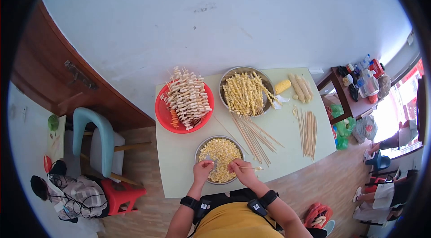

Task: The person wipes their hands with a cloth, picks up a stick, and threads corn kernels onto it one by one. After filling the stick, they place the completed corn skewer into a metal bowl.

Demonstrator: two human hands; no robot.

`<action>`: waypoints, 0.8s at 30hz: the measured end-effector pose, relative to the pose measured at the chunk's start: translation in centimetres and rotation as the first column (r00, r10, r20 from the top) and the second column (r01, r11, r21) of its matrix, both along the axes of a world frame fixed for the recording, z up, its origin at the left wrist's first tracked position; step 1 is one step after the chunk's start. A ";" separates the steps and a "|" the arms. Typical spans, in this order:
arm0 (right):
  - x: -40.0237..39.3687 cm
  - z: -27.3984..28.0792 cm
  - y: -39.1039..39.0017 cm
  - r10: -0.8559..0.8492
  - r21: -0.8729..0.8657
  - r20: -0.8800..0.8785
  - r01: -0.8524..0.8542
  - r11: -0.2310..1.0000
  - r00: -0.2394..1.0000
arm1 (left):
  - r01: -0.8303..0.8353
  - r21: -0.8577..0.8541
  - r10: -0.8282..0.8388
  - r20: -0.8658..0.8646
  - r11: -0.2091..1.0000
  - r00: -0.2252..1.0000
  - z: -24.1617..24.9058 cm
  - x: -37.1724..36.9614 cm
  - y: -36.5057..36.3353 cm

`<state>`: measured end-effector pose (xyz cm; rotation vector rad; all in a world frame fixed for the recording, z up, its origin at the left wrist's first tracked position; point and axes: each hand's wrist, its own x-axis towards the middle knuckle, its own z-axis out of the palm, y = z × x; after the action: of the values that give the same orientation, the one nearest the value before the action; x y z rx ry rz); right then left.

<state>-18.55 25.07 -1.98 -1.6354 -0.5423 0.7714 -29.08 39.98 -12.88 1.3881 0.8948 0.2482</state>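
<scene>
A metal bowl (220, 148) of loose yellow kernels stands near the table's front edge. Over its left side is my left hand (203, 170), fingers pinched, with something too small to make out. My right hand (242, 170), closed over the bowl's right side, grips a thin wooden skewer (249, 167) that points right and has a few pale pieces near its end. Behind, a larger metal bowl (244, 92) holds skewers threaded with yellow kernels. A red bowl (208, 123) to its left holds skewers of pale sliced pieces.
Bare sticks (308, 134) lie on the table (184, 177) at the right, below peeled corn cobs (300, 88) and a yellow cob (283, 86). A blue chair (107, 143) is at the left. Other people (386, 193) are at the far right.
</scene>
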 end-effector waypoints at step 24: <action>-0.2 1.6 1.2 0.152 -0.136 0.380 -0.107 0.985 0.913 | -0.020 0.135 0.018 0.013 0.991 1.000 1.2 -0.1 -0.3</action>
<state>-18.76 26.27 -0.40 -1.8859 -0.9120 0.5792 -29.18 39.72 -11.69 1.5023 0.8949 0.3363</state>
